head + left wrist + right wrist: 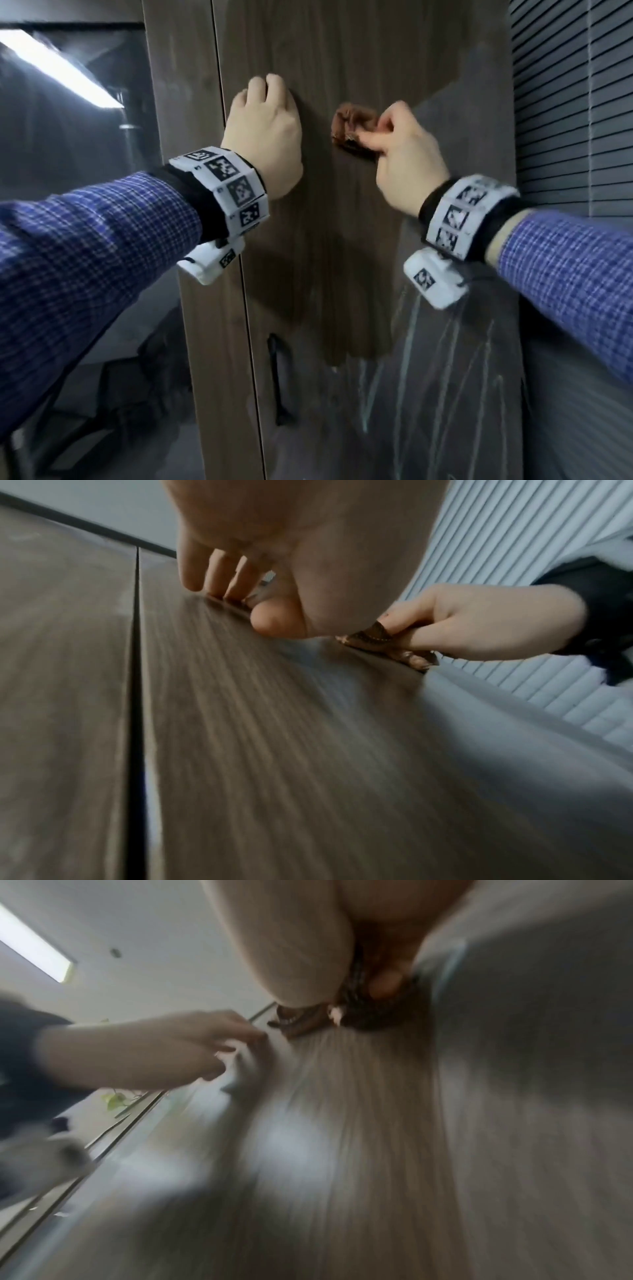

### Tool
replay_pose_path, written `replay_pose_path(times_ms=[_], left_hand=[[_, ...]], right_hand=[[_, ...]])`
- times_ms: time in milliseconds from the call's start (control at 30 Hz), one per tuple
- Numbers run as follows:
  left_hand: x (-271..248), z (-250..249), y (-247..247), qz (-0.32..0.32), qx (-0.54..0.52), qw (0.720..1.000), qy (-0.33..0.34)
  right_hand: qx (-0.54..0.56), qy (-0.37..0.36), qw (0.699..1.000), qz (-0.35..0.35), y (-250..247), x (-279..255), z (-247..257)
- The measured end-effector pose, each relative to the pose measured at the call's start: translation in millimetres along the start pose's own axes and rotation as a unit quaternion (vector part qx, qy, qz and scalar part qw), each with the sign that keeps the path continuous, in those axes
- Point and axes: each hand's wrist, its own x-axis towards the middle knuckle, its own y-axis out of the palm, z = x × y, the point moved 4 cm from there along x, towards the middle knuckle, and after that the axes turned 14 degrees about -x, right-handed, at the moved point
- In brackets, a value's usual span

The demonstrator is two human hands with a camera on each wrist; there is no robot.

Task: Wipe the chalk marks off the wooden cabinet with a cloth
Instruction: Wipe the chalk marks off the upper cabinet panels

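The dark wooden cabinet door fills the head view. Pale chalk marks streak its lower right part, and a darker wiped patch runs down its middle. My right hand pinches a bunched brown cloth and holds it against the door at mid height. In the right wrist view the cloth is bunched under my fingers, blurred. My left hand rests on the door's upper left near its edge, holding nothing. The left wrist view shows its fingertips touching the wood, with the cloth just beyond.
A black vertical handle sits low on the door's left side. A lighter wooden panel adjoins on the left, with a dim room and ceiling light beyond. Grey slatted blinds close off the right.
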Motion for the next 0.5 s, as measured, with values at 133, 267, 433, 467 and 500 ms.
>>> replay_pose_path(times_ms=[133,267,433,467,500], left_hand=[[-2.6,0.3,8.9,-0.029,0.014,0.999,0.001],[0.1,2.5,8.0,-0.029,0.018,0.999,0.022],[-0.4,8.4,13.7,-0.037,0.038,0.998,0.033],[-1.1,8.2,15.0,-0.038,0.039,0.998,0.031],[-1.7,7.8,15.6,-0.042,0.042,0.998,0.030]], right_hand=[[-0.013,-0.172,0.974,0.149,26.7,-150.1,58.7],[-0.053,-0.351,0.886,0.298,34.3,-263.6,83.5],[0.001,-0.129,0.983,0.128,18.7,-139.0,78.1],[0.019,-0.102,0.986,0.134,17.7,-121.3,81.3],[0.028,-0.096,0.984,0.146,19.9,-118.9,86.2]])
